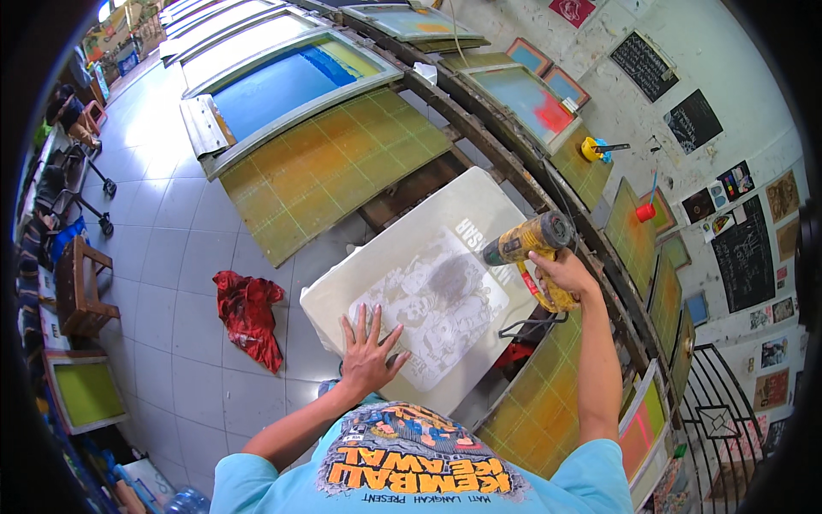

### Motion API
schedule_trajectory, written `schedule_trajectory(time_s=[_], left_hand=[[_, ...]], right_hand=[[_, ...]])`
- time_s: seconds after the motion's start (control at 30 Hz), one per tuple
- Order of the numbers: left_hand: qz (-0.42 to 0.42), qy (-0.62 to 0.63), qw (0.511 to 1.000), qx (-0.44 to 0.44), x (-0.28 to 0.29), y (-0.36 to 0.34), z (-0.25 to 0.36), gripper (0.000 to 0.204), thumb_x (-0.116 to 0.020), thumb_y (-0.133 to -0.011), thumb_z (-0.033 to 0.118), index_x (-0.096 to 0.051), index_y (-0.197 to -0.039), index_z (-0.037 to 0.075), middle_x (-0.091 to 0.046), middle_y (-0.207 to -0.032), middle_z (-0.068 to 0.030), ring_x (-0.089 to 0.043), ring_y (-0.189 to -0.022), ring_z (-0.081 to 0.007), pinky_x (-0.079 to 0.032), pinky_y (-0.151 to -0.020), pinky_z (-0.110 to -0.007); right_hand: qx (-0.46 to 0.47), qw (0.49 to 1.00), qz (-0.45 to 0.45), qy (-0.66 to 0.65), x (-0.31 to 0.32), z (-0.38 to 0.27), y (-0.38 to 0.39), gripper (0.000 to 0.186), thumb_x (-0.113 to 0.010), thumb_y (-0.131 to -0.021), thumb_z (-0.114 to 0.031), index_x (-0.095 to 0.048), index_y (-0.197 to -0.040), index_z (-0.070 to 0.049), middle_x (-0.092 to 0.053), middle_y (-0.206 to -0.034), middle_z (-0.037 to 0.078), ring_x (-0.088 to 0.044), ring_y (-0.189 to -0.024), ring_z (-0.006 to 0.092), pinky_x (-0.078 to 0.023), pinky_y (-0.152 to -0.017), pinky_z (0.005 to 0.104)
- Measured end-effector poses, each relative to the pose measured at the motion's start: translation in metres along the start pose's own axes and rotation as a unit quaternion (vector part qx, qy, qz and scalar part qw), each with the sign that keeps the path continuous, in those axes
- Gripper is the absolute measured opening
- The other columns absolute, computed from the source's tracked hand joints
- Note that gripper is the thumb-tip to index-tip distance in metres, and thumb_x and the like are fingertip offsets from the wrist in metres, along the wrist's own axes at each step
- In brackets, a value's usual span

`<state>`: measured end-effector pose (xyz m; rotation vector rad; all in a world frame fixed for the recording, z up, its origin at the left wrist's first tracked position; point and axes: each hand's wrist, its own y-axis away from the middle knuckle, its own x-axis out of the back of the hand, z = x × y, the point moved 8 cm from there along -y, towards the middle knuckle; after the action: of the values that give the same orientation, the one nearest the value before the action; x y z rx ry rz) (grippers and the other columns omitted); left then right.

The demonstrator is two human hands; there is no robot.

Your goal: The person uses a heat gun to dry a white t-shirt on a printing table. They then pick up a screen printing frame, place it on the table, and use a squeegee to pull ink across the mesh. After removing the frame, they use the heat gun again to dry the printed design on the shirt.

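My right hand is wrapped round the grip of a yellow and black heat gun. Its dark nozzle points left, over the upper right of a cream-white cloth that lies smooth on a flat board. A pale grey picture with lettering along its edge is printed on the cloth, and a darker grey patch lies near its top, close to the nozzle. Fingers spread, my left hand rests flat at the left edge of the print. It holds nothing.
Beyond the cloth, a grid-marked board and a framed blue screen stand on a long rack. Another grid-marked board is at right. A red cloth lies on the tiled floor; a wooden stool stands farther left.
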<state>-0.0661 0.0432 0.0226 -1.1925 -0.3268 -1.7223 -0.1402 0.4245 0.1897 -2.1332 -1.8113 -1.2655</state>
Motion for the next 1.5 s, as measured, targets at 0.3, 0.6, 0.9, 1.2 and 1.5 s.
schedule_trajectory(time_s=[0.3,0.6,0.9,1.2,1.5], left_hand=[[0.011,0.004,1.000,0.002,0.000,0.001,-0.001,0.069,-0.076,-0.090,0.049,-0.062,-0.147,0.014,-0.030,-0.168,-0.0302,-0.017,-0.157,-0.0553,-0.011,-0.120,-0.079],[0.009,0.009,1.000,-0.007,-0.002,0.002,-0.001,0.071,-0.076,-0.090,0.049,-0.061,-0.148,0.011,-0.032,-0.167,-0.0293,-0.020,-0.157,-0.0543,-0.011,-0.120,-0.078],[0.005,0.005,1.000,-0.018,-0.002,0.002,-0.001,0.067,-0.074,-0.092,0.049,-0.063,-0.145,0.011,-0.036,-0.166,-0.0271,-0.022,-0.157,-0.0519,-0.012,-0.121,-0.078],[0.007,0.003,1.000,-0.016,-0.002,0.001,-0.001,0.066,-0.075,-0.090,0.048,-0.065,-0.144,0.011,-0.036,-0.166,-0.0268,-0.023,-0.157,-0.0511,-0.012,-0.122,-0.077],[0.009,-0.003,1.000,-0.021,0.002,0.000,0.002,0.065,-0.076,-0.089,0.046,-0.067,-0.141,0.007,-0.032,-0.168,-0.0289,-0.018,-0.157,-0.0552,-0.011,-0.120,-0.079]], right_hand=[[-0.022,0.999,-0.024,-0.025,0.008,0.026,0.013,0.037,-0.073,-0.102,-0.033,-0.068,-0.115,0.001,-0.069,-0.082,0.005,-0.063,-0.063,0.0120,-0.053,-0.057,0.0334],[-0.020,0.999,-0.017,-0.038,0.008,0.028,0.023,0.033,-0.073,-0.101,-0.032,-0.069,-0.109,0.000,-0.068,-0.079,0.004,-0.062,-0.061,0.0127,-0.053,-0.057,0.0332],[-0.017,1.000,-0.008,-0.001,0.009,0.033,0.022,0.032,-0.073,-0.101,-0.031,-0.069,-0.109,0.000,-0.067,-0.078,0.003,-0.063,-0.062,0.0116,-0.053,-0.058,0.0321],[-0.007,1.000,-0.001,-0.017,0.011,0.031,0.025,0.031,-0.072,-0.103,-0.031,-0.068,-0.108,0.000,-0.066,-0.076,0.003,-0.063,-0.061,0.0117,-0.053,-0.058,0.0318],[-0.005,1.000,0.016,0.004,0.019,0.038,0.032,0.033,-0.072,-0.102,-0.032,-0.066,-0.107,0.000,-0.067,-0.076,0.004,-0.064,-0.059,0.0119,-0.053,-0.056,0.0321]])
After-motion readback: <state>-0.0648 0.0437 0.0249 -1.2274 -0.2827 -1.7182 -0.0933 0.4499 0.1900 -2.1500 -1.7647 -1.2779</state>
